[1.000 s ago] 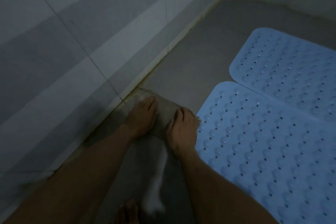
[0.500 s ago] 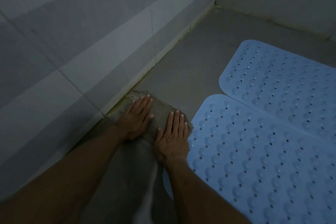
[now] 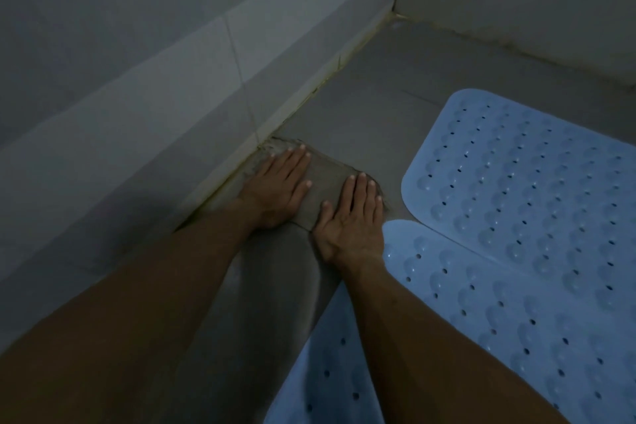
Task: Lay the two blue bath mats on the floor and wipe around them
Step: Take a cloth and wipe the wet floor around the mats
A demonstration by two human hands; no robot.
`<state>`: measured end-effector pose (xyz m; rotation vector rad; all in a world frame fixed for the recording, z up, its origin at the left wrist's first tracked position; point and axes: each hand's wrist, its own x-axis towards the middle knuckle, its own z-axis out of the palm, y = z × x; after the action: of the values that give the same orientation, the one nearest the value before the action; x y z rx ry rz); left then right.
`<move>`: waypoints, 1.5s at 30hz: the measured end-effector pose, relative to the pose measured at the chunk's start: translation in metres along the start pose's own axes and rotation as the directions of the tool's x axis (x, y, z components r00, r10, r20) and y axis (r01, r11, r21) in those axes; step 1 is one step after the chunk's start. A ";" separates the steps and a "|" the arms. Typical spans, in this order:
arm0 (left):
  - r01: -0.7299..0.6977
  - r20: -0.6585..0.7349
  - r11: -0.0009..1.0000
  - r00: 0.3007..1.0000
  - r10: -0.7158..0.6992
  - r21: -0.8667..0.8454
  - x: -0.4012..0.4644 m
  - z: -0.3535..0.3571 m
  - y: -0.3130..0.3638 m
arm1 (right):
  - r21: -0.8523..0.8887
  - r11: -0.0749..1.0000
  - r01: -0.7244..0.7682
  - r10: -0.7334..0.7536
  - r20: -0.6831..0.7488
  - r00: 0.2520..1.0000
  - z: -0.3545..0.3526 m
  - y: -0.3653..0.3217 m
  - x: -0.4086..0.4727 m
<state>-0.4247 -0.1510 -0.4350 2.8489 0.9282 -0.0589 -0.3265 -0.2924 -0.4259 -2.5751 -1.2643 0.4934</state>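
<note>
Since half a second earlier, both hands and the cloth [image 3: 325,188] had slid forward along the floor [image 3: 389,103] toward 12 o'clock, following the foot of the tiled wall [image 3: 165,86]. The cloth, which had lain level with the rounded corner of the near mat [image 3: 509,330], now sat beyond that corner, in the strip of floor at 9 o'clock of the far mat [image 3: 537,182].

The left hand [image 3: 279,190] lay flat on the cloth, fingers straight and slightly spread, pressing it against the floor beside the wall joint. The right hand [image 3: 354,222] lay flat too, fingers straight and close together, pressing the cloth's other end; its heel was just beside the near mat's edge (whether it touched the mat could not be told in the dim light). Neither hand curled around anything.

Both blue mats lay flat on the floor, side by side, their long edges meeting or nearly so, at 3 to 5 o'clock of the hands. The wall corner [image 3: 395,12] stood at 12 o'clock, well apart from the cloth. No container showed.
</note>
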 end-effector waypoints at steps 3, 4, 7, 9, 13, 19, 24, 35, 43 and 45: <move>-0.019 0.012 1.000 1.000 0.019 -0.008 0.048 -0.003 0.003 | -0.014 0.999 -0.029 0.028 -0.034 0.999 -0.012 0.013 0.043; -0.023 0.017 1.000 1.000 0.024 -0.010 0.063 -0.004 0.004 | -0.017 0.999 -0.035 0.034 -0.041 0.999 -0.017 0.018 0.058; -0.019 0.038 1.000 0.999 0.020 -0.023 0.104 -0.007 0.010 | -0.038 0.998 -0.044 0.044 -0.010 0.999 -0.031 0.034 0.099; -0.005 0.077 0.999 0.997 0.008 -0.038 0.123 -0.011 0.015 | -0.057 0.997 -0.044 0.045 0.023 0.999 -0.041 0.042 0.120; 0.023 0.157 0.999 0.987 -0.017 -0.037 0.146 -0.021 0.021 | -0.084 0.996 -0.026 0.033 0.093 0.995 -0.058 0.053 0.147; 0.059 0.233 0.998 0.971 -0.058 0.004 0.147 -0.033 0.028 | -0.058 0.998 0.004 0.006 0.179 0.984 -0.071 0.055 0.153; 0.105 0.379 0.993 0.918 -0.115 0.046 0.156 -0.045 0.031 | -0.055 0.998 -0.017 0.031 0.264 0.964 -0.081 0.050 0.154; 0.041 0.454 0.997 0.889 -0.068 0.070 0.194 -0.045 0.019 | 0.045 0.994 -0.099 0.088 0.214 0.973 -0.080 0.046 0.172; -0.056 0.448 0.998 0.893 0.032 0.040 0.276 -0.056 0.019 | 0.005 0.995 -0.105 0.101 0.222 0.970 -0.099 0.062 0.228; -0.065 0.450 0.997 0.892 0.042 0.036 0.289 -0.059 0.017 | 0.000 0.992 -0.123 0.119 0.231 0.966 -0.105 0.064 0.245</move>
<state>-0.1812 0.0126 -0.3985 2.7124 0.7523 -0.7127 -0.0991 -0.1417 -0.3997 -2.6547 -1.1690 0.8447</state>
